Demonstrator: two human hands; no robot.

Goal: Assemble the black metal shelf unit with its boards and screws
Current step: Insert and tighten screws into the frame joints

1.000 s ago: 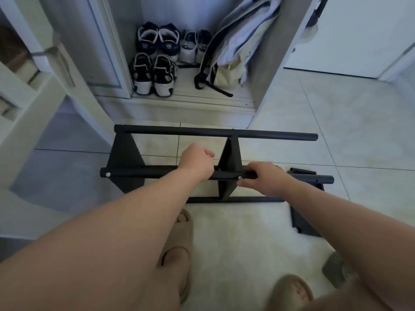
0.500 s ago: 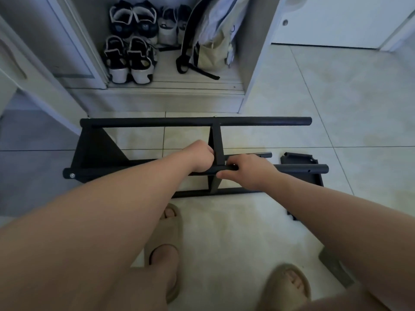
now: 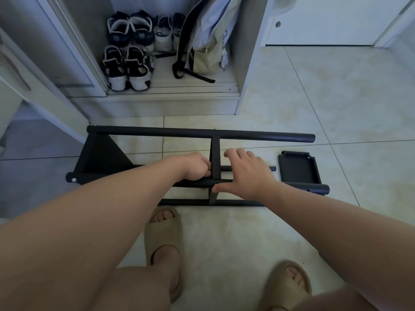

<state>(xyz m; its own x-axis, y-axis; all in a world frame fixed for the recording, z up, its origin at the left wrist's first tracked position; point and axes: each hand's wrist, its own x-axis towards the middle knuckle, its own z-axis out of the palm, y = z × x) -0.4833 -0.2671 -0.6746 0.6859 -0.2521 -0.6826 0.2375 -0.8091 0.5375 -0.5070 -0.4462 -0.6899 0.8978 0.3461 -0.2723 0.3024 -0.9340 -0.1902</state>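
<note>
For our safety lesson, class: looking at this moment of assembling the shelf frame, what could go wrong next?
1. Only the left hand grips the shelf frame; the right hand lies open, so the frame might tip or slide on the tiles.
2. That left hand sits against the middle panel and could get pinched.
3. Bare toes in open slippers are close under the frame, and a loose tray lies nearby to trip on.
</note>
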